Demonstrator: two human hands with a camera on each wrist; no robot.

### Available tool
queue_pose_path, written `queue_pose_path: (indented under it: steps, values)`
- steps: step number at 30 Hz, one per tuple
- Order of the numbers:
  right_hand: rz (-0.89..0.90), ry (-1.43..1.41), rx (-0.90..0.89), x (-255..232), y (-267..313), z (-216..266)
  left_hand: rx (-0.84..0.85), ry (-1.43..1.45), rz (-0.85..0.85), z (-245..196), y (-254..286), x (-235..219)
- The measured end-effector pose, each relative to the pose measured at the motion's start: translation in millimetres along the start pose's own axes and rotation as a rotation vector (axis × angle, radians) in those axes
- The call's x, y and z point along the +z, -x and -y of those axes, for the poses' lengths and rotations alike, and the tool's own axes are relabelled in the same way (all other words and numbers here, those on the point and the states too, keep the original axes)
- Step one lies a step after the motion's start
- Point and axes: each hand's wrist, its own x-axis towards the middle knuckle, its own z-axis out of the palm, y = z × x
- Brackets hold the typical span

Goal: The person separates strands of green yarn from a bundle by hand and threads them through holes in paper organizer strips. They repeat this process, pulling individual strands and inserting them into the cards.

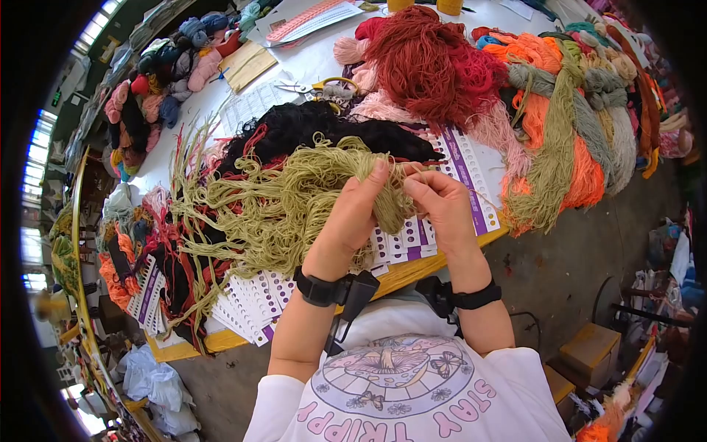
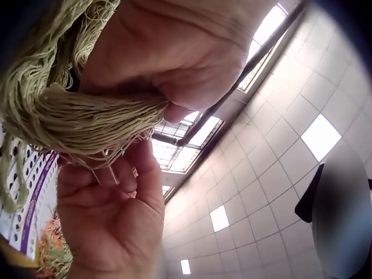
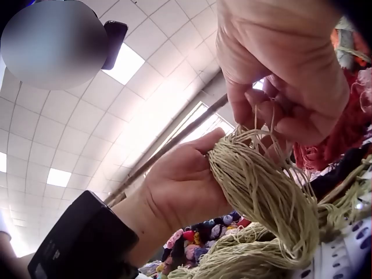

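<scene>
A large hank of olive-green yarn point(image 1: 294, 195) lies loosely spread over the table's near side. My left hand point(image 1: 357, 206) grips one gathered end of it, thumb on top, and the bundle bends over that hand. Close by on the right, my right hand point(image 1: 440, 202) pinches a few thin strands drawn from the bundle. In the left wrist view the thick green bundle point(image 2: 87, 119) runs through the left hand, with the right hand point(image 2: 110, 215) just beneath. The right wrist view shows strands looped about the right hand's fingertips point(image 3: 273, 110), above the folded bundle point(image 3: 261, 192).
Black yarn point(image 1: 287, 132) lies behind the green hank. White-and-purple punched cards point(image 1: 250, 298) spread under it along the yellow table edge point(image 1: 412, 272). Dark red yarn point(image 1: 427, 62) and orange yarn point(image 1: 541, 125) are heaped at the right. Scissors point(image 1: 294, 87) lie farther back.
</scene>
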Motion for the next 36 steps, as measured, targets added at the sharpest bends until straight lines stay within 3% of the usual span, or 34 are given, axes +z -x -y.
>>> queue_pose_path:
  steps: [8, 15, 17, 21, 23, 26, 27, 28, 29, 30, 32, 33, 34, 36]
  values:
    - [0.013, -0.117, 0.037, -12.8, -1.2, -0.6, 0.004, 0.115, -0.093, -4.7, -1.1, 0.5]
    - [0.005, 0.272, -0.022, -2.7, -3.2, -6.0, -0.008, 0.062, 0.010, 2.9, -6.8, -3.1]
    - [0.036, 0.254, 0.013, -6.2, -4.2, -6.8, 0.016, -0.047, 0.022, 0.8, -3.1, -3.2]
    - [-0.078, 0.088, -0.165, -7.0, -4.0, -8.2, 0.155, -0.382, -0.050, 4.6, -5.4, -12.4]
    - [-0.168, -0.032, -0.308, -9.1, -5.1, -7.1, 0.207, 0.073, -0.025, 2.4, -5.7, -31.2]
    - [-0.055, -0.866, -0.114, -69.7, 4.9, 10.9, 0.355, 0.684, -0.014, -37.3, 4.7, -81.7]
    - [0.017, -1.132, -0.172, -105.1, 10.0, 18.1, 0.388, 0.995, 0.013, -55.2, 13.3, -115.7]
    - [-0.044, -1.211, -0.165, -140.7, 22.7, 36.9, 0.460, 0.786, -0.206, -76.9, 27.8, -144.4]
    - [-0.210, -1.018, -0.297, -189.9, 36.7, 46.1, 0.493, 0.942, -0.155, -91.2, 41.5, -194.8]
    - [-0.289, -1.091, -0.326, -249.9, 57.2, 57.4, 0.561, 0.845, -0.340, -108.6, 65.4, -227.3]
    - [-0.723, -0.723, -0.637, -401.1, 116.4, 71.0, 0.656, 0.576, -0.847, -144.2, 105.2, -293.9]
    - [-0.992, -0.545, -0.757, -455.1, 144.6, 80.8, 0.655, 0.551, -0.711, -148.5, 104.6, -287.2]
    - [-1.047, -0.439, -0.736, -438.8, 141.0, 95.6, 0.649, 0.527, -0.579, -154.9, 105.9, -273.0]
    - [-1.141, -0.219, -0.685, -357.6, 106.4, 135.9, 0.582, 0.429, -0.400, -144.9, 83.5, -223.2]
